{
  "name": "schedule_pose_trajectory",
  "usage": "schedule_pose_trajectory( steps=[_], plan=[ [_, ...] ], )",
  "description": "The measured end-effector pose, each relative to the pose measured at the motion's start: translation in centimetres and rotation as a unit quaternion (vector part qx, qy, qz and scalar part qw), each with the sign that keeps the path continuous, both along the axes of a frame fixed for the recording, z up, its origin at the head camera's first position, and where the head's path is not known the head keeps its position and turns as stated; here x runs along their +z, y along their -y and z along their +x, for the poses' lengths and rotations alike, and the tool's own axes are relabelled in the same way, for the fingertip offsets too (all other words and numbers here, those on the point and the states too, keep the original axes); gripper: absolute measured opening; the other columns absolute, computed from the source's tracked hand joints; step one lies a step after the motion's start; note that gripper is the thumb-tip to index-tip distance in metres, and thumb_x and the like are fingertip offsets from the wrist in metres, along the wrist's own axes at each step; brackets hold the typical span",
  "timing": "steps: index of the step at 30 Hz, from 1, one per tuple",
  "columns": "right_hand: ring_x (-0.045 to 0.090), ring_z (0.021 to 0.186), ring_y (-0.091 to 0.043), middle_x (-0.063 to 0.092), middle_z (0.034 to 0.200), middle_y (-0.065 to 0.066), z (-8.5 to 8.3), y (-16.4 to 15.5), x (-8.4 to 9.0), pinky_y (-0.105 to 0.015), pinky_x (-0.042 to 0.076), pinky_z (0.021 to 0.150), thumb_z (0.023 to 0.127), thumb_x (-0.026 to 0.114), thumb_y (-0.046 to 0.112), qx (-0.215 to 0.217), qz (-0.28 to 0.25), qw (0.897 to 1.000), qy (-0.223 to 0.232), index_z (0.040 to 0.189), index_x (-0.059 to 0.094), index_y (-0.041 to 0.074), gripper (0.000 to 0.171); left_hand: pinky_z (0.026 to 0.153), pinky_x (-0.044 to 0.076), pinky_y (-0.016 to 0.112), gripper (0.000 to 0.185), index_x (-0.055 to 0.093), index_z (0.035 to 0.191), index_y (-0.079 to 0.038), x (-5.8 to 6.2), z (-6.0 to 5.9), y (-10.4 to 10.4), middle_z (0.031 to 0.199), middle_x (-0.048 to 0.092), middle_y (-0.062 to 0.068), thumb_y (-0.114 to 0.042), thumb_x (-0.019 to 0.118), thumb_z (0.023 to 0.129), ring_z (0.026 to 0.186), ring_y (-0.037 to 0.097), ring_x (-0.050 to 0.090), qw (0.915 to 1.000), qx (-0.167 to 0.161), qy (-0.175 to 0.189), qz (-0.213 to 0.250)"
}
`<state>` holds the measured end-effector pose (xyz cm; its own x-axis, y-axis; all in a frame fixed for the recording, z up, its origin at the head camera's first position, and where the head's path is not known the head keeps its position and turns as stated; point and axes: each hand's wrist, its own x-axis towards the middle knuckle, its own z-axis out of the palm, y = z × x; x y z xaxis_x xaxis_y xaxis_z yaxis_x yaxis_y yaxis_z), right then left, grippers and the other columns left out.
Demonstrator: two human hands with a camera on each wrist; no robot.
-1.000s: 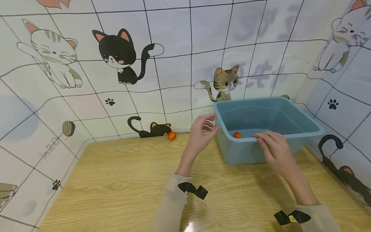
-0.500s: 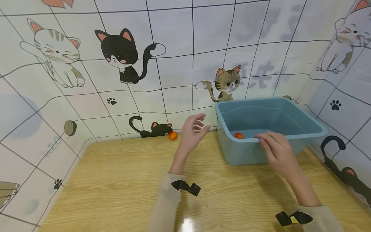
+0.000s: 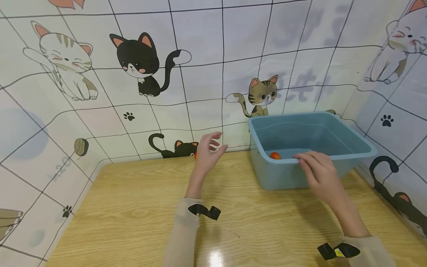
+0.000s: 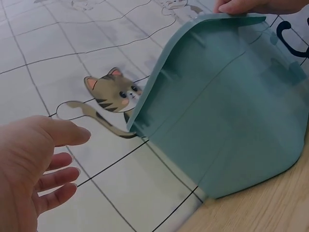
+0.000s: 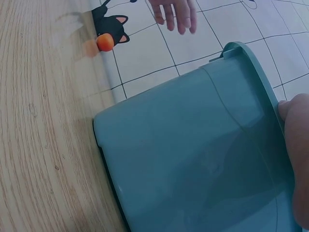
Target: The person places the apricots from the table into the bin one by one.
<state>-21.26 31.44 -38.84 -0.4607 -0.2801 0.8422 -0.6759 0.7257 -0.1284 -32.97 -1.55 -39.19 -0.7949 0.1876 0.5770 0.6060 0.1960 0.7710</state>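
Observation:
My left hand (image 3: pixel 207 155) hovers over the back of the table, left of the blue plastic basin (image 3: pixel 280 176). Its fingers are loosely bent, with nothing held, as the left wrist view also shows at the hand (image 4: pixel 36 166). My right hand (image 3: pixel 321 177) grips the basin's front rim, thumb outside and fingers over the edge. Inside the basin lies a small round red-orange thing (image 3: pixel 275 155), partly hidden by the rim. A similar orange ball-like thing (image 5: pixel 105 42) rests at the table's back edge; in the head view my left hand covers most of it.
The wood-grain table (image 3: pixel 133 207) reaches to a wall sheet (image 3: pixel 203 81) printed with cats and grid lines. The sheet rises at the back and on both sides. The basin stands near the right back corner.
My left hand has moved left, away from the basin's side, and now hides most of the orange ball-like thing at the back. The right hand stays on the rim.

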Motion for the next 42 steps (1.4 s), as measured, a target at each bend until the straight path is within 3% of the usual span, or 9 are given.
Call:
schedule_pose_trajectory(
  steps=[11, 17, 26, 33, 42],
  plan=[
    [0.058, 0.091, -0.035, 0.068, 0.097, -0.014, 0.1, 0.0, 0.1, -0.045, 0.038, 0.088, 0.109, 0.045, 0.034, -0.001, 0.002, 1.000, 0.007, 0.107, 0.072, -0.002, 0.045, 0.087, 0.050, 0.055, 0.044, 0.060, 0.133, -0.004, -1.0, -1.0, 2.4, 0.127, 0.056, 0.024, -0.011, 0.074, 0.092, 0.106, 0.044, 0.056, 0.9990, 0.037, 0.017, -0.017],
    [0.058, 0.093, -0.034, 0.068, 0.098, -0.013, 0.1, -0.1, 0.0, -0.046, 0.038, 0.088, 0.109, 0.046, 0.033, -0.006, -0.001, 1.000, 0.010, 0.108, 0.072, -0.001, 0.044, 0.086, 0.050, 0.053, 0.044, 0.061, 0.132, -0.002, -2.5, -1.9, 3.5, 0.124, 0.057, 0.021, -0.011, 0.076, 0.091, 0.106, 0.039, 0.056, 0.9974, 0.061, 0.026, -0.026],
    [0.058, 0.092, -0.034, 0.068, 0.098, -0.012, 0.1, -0.2, -0.1, -0.045, 0.038, 0.088, 0.109, 0.045, 0.035, -0.008, 0.001, 1.000, 0.006, 0.107, 0.072, -0.001, 0.046, 0.101, 0.043, 0.056, 0.045, 0.061, 0.130, 0.001, -4.8, -2.7, 4.8, 0.127, 0.054, 0.023, -0.013, 0.076, 0.090, 0.118, 0.043, 0.049, 0.9922, 0.079, 0.090, -0.035],
    [0.058, 0.092, -0.035, 0.068, 0.098, -0.013, 0.2, -0.1, 0.0, -0.048, 0.039, 0.087, 0.109, 0.046, 0.033, -0.010, 0.002, 1.000, 0.011, 0.108, 0.072, -0.001, 0.044, 0.104, 0.042, 0.056, 0.047, 0.059, 0.130, 0.006, -6.3, -3.4, 5.7, 0.127, 0.053, 0.023, -0.011, 0.077, 0.090, 0.121, 0.043, 0.049, 0.9904, 0.085, 0.101, -0.039],
    [0.058, 0.092, -0.034, 0.068, 0.099, -0.012, 0.0, -0.2, -0.2, -0.048, 0.039, 0.088, 0.108, 0.046, 0.033, -0.011, 0.002, 1.000, 0.010, 0.109, 0.073, -0.001, 0.043, 0.108, 0.039, 0.052, 0.053, 0.056, 0.136, 0.008, -7.8, -4.0, 6.8, 0.138, 0.052, 0.025, -0.006, 0.076, 0.088, 0.126, 0.043, 0.049, 0.9858, 0.092, 0.111, -0.087]
  ],
)
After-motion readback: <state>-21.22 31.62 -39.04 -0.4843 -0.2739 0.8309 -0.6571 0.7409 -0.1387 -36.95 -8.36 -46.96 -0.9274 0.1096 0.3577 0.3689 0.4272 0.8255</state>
